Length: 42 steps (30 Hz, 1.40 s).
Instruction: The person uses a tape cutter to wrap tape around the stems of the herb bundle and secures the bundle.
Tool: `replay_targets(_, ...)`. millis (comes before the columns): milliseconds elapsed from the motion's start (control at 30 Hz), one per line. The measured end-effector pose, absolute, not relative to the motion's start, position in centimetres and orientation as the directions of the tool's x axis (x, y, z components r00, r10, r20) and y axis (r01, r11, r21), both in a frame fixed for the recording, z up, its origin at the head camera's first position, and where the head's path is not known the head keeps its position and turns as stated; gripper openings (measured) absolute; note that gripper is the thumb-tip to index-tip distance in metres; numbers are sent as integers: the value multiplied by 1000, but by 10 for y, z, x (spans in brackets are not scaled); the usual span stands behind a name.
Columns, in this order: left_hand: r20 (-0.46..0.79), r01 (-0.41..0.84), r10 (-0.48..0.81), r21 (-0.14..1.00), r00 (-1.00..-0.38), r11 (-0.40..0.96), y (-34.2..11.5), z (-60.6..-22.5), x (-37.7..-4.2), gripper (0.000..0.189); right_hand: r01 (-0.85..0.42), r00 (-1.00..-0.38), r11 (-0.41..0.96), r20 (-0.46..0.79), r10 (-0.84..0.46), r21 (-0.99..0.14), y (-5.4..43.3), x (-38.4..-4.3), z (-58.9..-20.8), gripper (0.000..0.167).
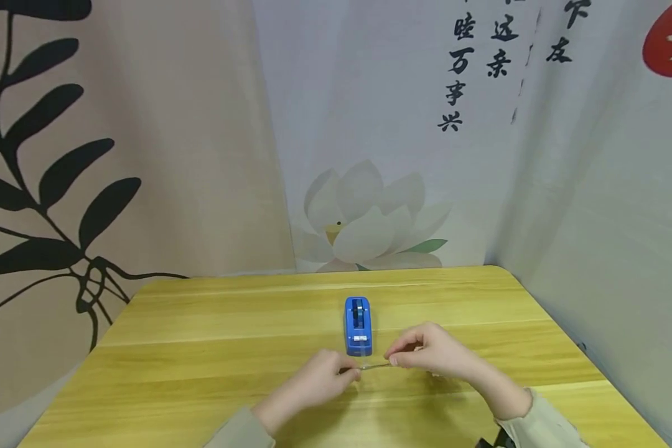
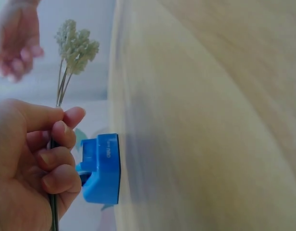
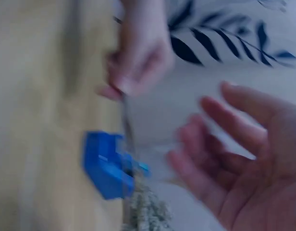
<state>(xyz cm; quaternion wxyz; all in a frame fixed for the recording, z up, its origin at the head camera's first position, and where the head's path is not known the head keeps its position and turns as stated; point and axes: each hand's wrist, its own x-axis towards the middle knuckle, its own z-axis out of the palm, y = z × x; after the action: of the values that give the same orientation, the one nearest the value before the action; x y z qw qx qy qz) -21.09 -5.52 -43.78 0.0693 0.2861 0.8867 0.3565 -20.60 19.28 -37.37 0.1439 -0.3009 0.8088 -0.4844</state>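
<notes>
My left hand (image 2: pixel 40 159) grips a small bunch of dried flowers (image 2: pixel 76 48) by its thin stems, fingers curled round them. Pale clustered heads top the bunch, and the dark lower stems run down along my palm. In the head view, my left hand (image 1: pixel 327 376) is low at the centre, with the stems (image 1: pixel 376 366) reaching toward my right hand (image 1: pixel 431 351). My right hand (image 3: pixel 244 154) has loosely bent fingers, apart from the stems in the right wrist view. A blue tape dispenser (image 1: pixel 358 326) stands just beyond both hands.
The wooden table (image 1: pixel 201 336) spreads to both sides of my hands. Behind it hangs a printed cloth (image 1: pixel 369 124) with a lotus and writing, and dark leaves are printed at the left. Another cloth wall (image 1: pixel 610 205) borders the right edge.
</notes>
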Motion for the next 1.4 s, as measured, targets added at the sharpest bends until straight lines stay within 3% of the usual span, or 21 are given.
replay_targets(267,117,489,560,650,-821,582,-58,-435,-211,15,-410,-744,516,-51,-666,-752,178,-238,-382,15)
replay_targets(567,120,476,553,675,-825,564,-59,-432,-212,16,-399,-738,549,-97,-668,-735,166,-240,-393,14)
replay_targets(933,99,455,550,691,-829,562,-60,-432,-212,16,-416,-762,561,-62,-644,-716,160,-234,-397,4)
replay_targets(1400,102,469,563,683,-820,560,-60,-439,-213,17,-532,-775,638,18,-631,-557,153,-229,-404,14)
